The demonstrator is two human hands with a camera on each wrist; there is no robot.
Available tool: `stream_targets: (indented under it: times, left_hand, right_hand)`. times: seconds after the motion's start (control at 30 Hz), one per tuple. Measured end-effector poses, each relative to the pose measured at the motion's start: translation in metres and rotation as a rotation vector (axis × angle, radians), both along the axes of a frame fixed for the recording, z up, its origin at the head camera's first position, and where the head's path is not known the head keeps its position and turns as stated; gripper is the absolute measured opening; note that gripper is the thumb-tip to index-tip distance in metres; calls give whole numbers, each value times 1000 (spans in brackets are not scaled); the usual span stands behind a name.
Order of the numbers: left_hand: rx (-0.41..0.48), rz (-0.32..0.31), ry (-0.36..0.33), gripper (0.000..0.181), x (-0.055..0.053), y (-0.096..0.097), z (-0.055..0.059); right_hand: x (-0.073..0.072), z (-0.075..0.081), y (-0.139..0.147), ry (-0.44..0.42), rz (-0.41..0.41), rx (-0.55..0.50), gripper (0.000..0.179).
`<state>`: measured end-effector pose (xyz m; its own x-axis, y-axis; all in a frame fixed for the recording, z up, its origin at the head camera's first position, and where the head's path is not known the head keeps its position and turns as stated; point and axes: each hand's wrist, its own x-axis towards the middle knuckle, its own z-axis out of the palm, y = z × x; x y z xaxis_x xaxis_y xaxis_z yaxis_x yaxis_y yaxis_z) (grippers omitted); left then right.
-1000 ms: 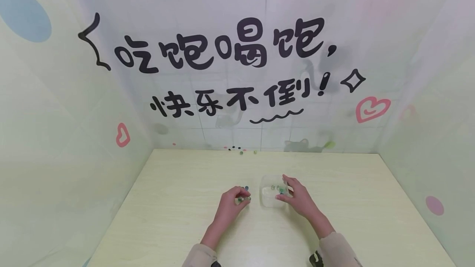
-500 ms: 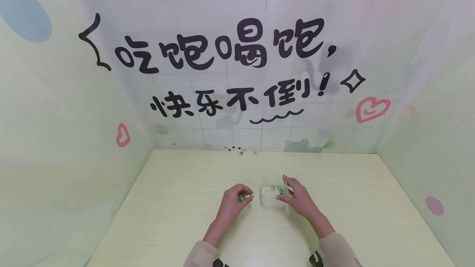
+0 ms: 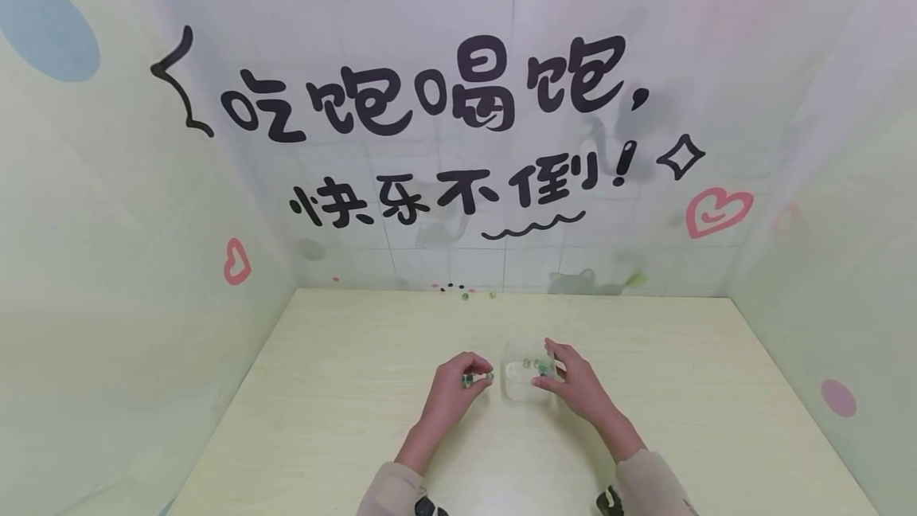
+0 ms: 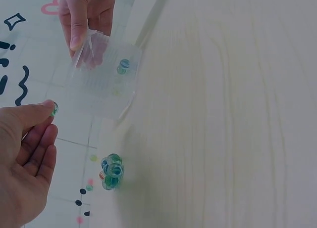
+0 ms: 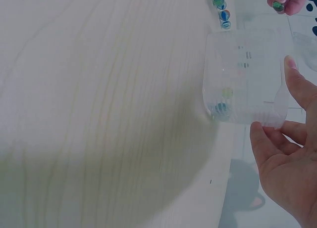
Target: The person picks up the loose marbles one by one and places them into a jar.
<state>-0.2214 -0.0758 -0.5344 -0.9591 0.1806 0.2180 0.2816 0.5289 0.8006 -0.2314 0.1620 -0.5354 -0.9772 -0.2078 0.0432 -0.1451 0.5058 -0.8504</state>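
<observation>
My left hand (image 3: pixel 450 394) pinches a greenish glass marble (image 4: pixel 55 109) between thumb and finger, just left of a clear plastic container (image 3: pixel 514 391). Below that hand, a cluster of blue and green glass marbles (image 4: pixel 113 172) rests on the table; in the head view the fingers partly hide it. My right hand (image 3: pixel 582 390) grips the container's right side, thumb on one edge and fingers on another. Several marbles (image 5: pixel 221 108) lie inside the container, toward the side nearest the right hand.
The pale wooden table (image 3: pixel 344 420) is walled by a printed cloth (image 3: pixel 458 14) at the back and both sides. Two small greenish round spots (image 3: pixel 466 295) show at the table's back edge. Dark straps show at both sleeves.
My left hand has risen a little and shifted right toward the container with the pinched marble. A blue marble seen beside its fingers earlier is no longer visible there. The right hand and container stay put.
</observation>
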Motion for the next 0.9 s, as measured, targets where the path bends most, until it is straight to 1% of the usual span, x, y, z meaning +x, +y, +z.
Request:
stream_targets:
  times: [0.23, 0.47, 0.73, 0.9]
  left_hand:
    - [-8, -3, 13, 14, -2, 3, 1]
    - [-1, -7, 3, 14, -5, 6, 5]
    - [6, -24, 1, 14, -6, 10, 10]
    - [5, -31, 3, 14, -7, 12, 11]
  right_hand:
    - [-1, -1, 0, -6, 1, -7, 77]
    - [-1, 0, -1, -14, -5, -7, 76]
    - [-1, 0, 0, -11, -5, -11, 74]
    - [-1, -1, 0, -11, -5, -19, 74]
